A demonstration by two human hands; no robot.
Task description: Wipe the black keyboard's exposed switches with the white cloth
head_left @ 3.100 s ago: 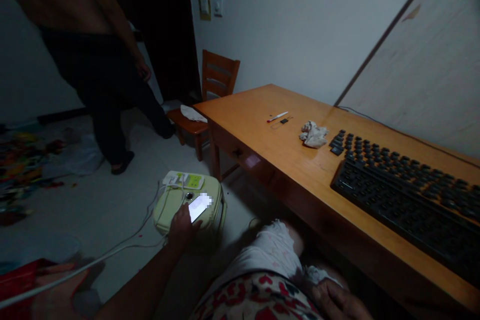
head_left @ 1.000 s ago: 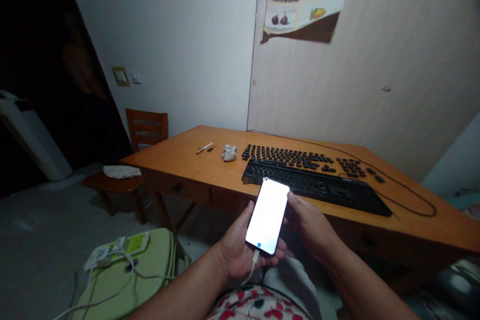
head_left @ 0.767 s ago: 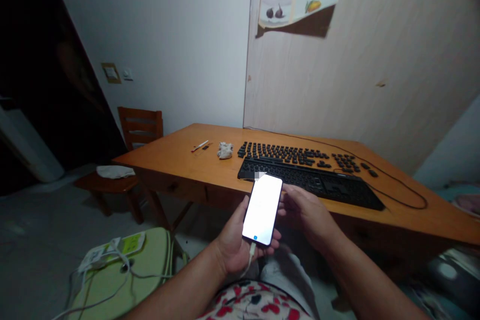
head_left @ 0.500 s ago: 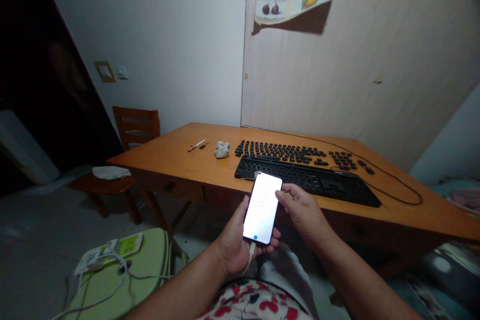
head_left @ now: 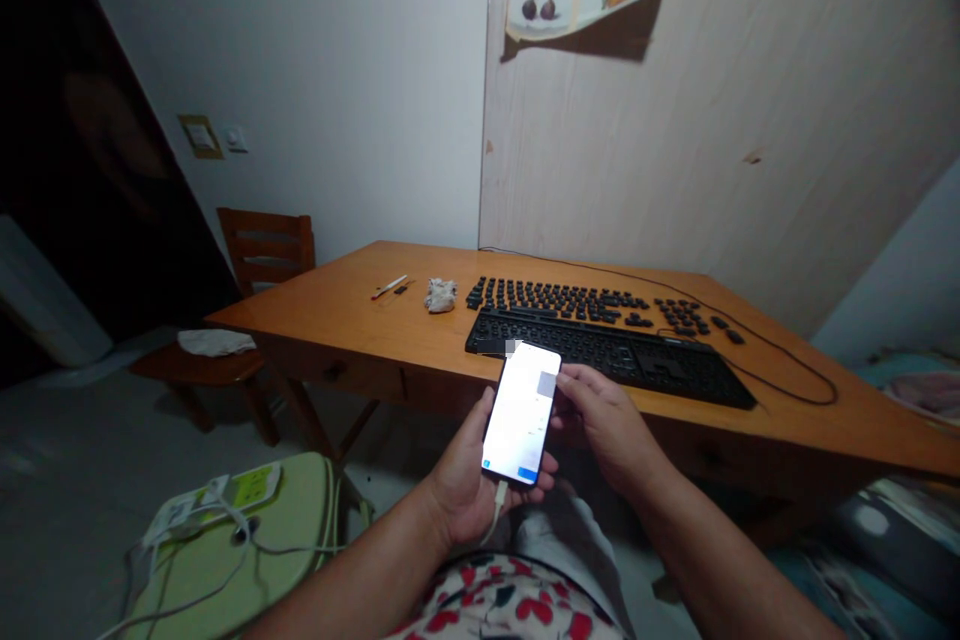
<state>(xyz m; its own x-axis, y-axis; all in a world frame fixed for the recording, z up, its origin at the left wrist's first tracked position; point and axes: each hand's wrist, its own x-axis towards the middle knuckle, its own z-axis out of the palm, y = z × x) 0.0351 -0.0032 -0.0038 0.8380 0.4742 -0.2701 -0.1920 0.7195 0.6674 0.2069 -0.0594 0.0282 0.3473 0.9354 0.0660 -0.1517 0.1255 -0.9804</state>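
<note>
A smartphone (head_left: 519,415) with a bright, mostly white screen lies tilted in my left hand (head_left: 463,485), whose thumb runs along its left side and whose fingers wrap beneath to the lower right edge. A white charging cable (head_left: 498,505) is plugged into the phone's bottom end. My right hand (head_left: 600,410) grips the phone's upper right edge, thumb by the screen and other fingers curled, partly hidden behind the phone. Just beyond the phone, a black keyboard base (head_left: 660,365) with its keycaps off rests on the desk. Loose black keycaps (head_left: 555,298) lie in rows behind it.
On the wooden desk (head_left: 337,295) are a crumpled cloth (head_left: 441,295), a thin white and red tool (head_left: 388,287) and a black cable (head_left: 814,401). To the left stand a wooden chair (head_left: 266,245) and a green stool (head_left: 247,560) carrying a power strip (head_left: 255,486).
The phone screen shows a different page, with a grey block and a blue button. My right thumb has shifted from over the screen to the phone's right edge. The view has moved slightly.
</note>
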